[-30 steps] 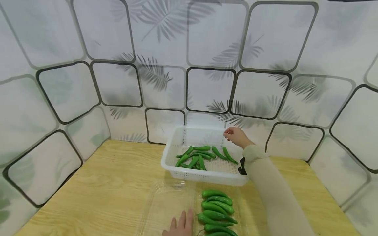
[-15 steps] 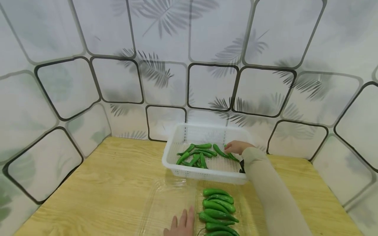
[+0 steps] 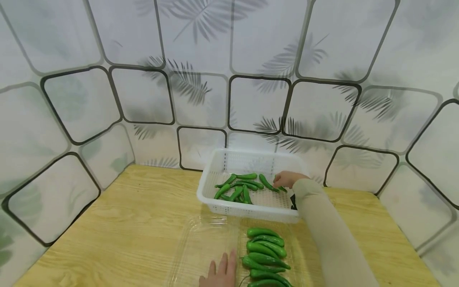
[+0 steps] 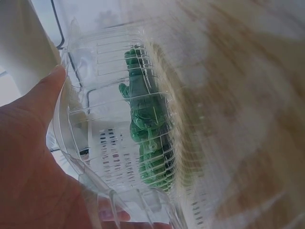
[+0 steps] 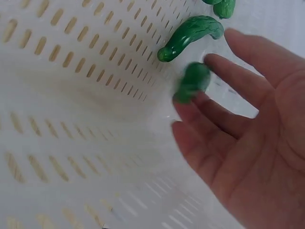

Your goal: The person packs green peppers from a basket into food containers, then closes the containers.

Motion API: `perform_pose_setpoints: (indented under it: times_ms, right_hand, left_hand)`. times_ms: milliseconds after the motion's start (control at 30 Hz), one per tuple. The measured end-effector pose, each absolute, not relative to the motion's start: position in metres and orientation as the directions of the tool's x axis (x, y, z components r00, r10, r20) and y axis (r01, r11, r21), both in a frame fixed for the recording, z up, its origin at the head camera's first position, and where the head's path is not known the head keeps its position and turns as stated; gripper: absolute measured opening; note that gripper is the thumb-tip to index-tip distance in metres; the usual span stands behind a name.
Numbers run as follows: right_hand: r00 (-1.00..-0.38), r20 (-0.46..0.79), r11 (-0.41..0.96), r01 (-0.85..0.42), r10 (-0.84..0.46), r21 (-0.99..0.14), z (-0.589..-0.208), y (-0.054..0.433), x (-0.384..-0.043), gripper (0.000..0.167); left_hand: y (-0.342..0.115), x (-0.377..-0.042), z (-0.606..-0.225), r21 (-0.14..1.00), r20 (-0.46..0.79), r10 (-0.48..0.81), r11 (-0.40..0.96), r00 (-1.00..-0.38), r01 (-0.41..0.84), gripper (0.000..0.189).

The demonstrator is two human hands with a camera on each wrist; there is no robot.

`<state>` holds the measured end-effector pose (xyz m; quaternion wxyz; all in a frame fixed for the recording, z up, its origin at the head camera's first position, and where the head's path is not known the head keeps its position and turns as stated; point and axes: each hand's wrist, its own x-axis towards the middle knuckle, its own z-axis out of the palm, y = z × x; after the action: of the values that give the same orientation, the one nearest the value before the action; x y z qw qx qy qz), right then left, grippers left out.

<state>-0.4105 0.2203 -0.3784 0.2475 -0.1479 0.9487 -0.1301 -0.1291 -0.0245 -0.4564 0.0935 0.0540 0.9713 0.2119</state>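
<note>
In the white perforated basket point(image 3: 247, 213), my right hand point(image 3: 289, 179) reaches down and pinches a green chili pepper point(image 5: 193, 81), blurred in the right wrist view. Another curved green chili point(image 5: 190, 37) lies just beyond the fingers. My left hand point(image 3: 219, 273) rests with straight fingers on the clear plastic clamshell container point(image 3: 206, 239); in the left wrist view its thumb point(image 4: 45, 93) lies along the clear rim. Beside that hand, the container's right half holds a row of green chilies point(image 3: 267, 259) laid crosswise.
Several more green chilies point(image 3: 236, 193) lie in the basket's left and middle. A small black item point(image 3: 293, 202) shows at its right wall near my sleeve point(image 3: 330, 223). The basket stands on a wooden table point(image 3: 118, 223) against a patterned wall covering point(image 3: 201, 99).
My right hand has come down from above the basket's right side onto a chili and now grips it. The left hand stays on the container. The head view has tipped slightly.
</note>
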Motion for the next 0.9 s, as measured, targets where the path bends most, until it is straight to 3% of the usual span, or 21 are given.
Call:
perform_pose_setpoints:
  times_ms: [167, 400, 600, 900]
  right_hand:
    - [-0.897, -0.28, 0.898, -0.224, -0.341, -0.378, -0.376, 0.22, -0.411, 0.032]
    - [-0.931, -0.177, 0.896, -0.236, -0.32, -0.377, -0.362, 0.222, -0.408, 0.02]
    - [-0.941, -0.155, 0.883, -0.214, -0.301, -0.417, -0.352, 0.224, -0.408, 0.015]
    - [-0.947, -0.173, 0.886, -0.173, -0.27, -0.431, -0.345, 0.226, -0.404, 0.018]
  left_hand:
    - [-0.024, -0.128, -0.457, 0.42, -0.145, 0.14, 0.905, -0.979, 0.067, 0.088]
    - [-0.022, -0.125, -0.453, 0.422, -0.087, 0.139, 0.902, -0.986, 0.09, 0.083]
    - [-0.022, -0.124, -0.451, 0.4, -0.059, 0.146, 0.91, -0.988, 0.111, 0.084]
    - [-0.025, -0.125, -0.444, 0.421, -0.128, 0.179, 0.9, -0.975, 0.11, 0.094]
